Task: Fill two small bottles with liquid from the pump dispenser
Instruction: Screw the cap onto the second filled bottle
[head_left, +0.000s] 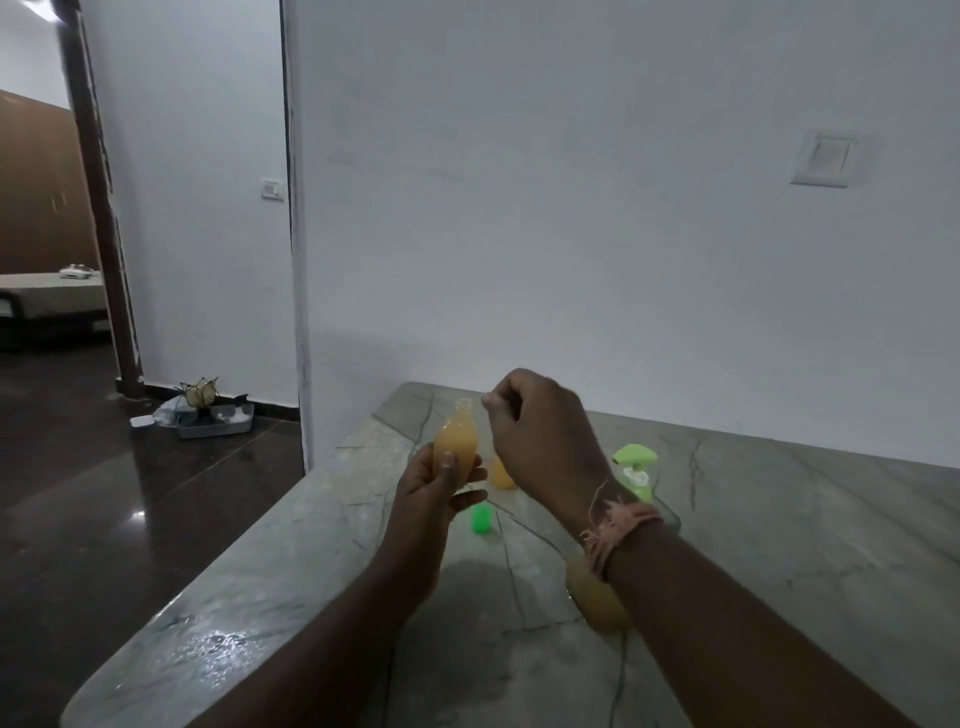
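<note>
My left hand (434, 491) holds a small clear bottle (455, 447) upright above the table. It is nearly full of orange liquid and its mouth is uncapped. My right hand (540, 441) hovers just right of the bottle's mouth with its fingers pinched together; whether they hold anything I cannot tell. A second small bottle (501, 475) with orange liquid stands behind, mostly hidden by my hands. A green cap (481, 519) lies on the table. The pump dispenser's green head (635, 460) shows behind my right wrist, and its orange-filled body (595, 600) shows below the wrist.
The grey marble table (779, 571) runs along a white wall; its left edge (249, 545) drops to a dark glossy floor. A tray with clutter (215, 421) sits on the floor by the doorway at left.
</note>
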